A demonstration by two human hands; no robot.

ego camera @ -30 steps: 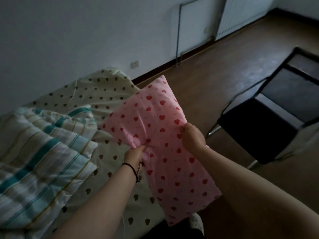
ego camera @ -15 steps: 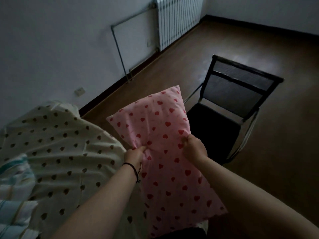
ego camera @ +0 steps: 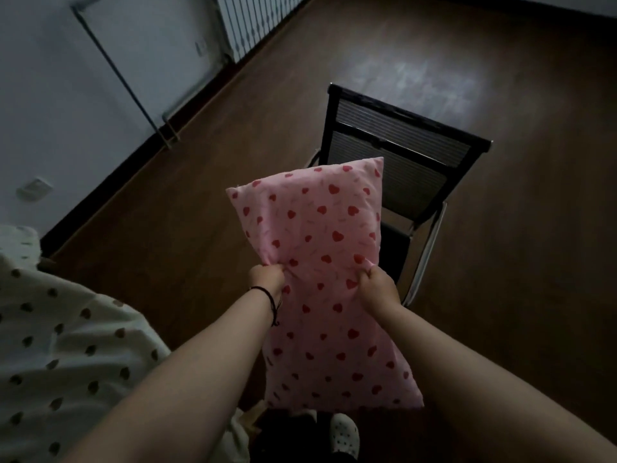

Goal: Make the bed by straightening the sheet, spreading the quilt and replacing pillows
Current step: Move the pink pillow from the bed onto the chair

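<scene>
A pink pillow (ego camera: 320, 248) printed with red hearts hangs in the air in front of me, long side running away from me. My left hand (ego camera: 267, 279) grips its left edge near the middle, and my right hand (ego camera: 379, 287) grips its right edge opposite. The pillow's far end overlaps the black chair (ego camera: 410, 162) behind it. A cream sheet with dark hearts (ego camera: 66, 345) covers the bed corner at the lower left. The striped quilt is out of view.
The black chair stands on the brown wooden floor (ego camera: 500, 262) just beyond the pillow. A white radiator (ego camera: 253, 21) and a thin pipe (ego camera: 117, 68) run along the wall at the top left. My spotted slipper (ego camera: 344, 436) shows at the bottom.
I have turned right, away from the bed. The pillow, held in both hands, has swung from over the sheet to in front of the chair. The striped quilt has left the view.
</scene>
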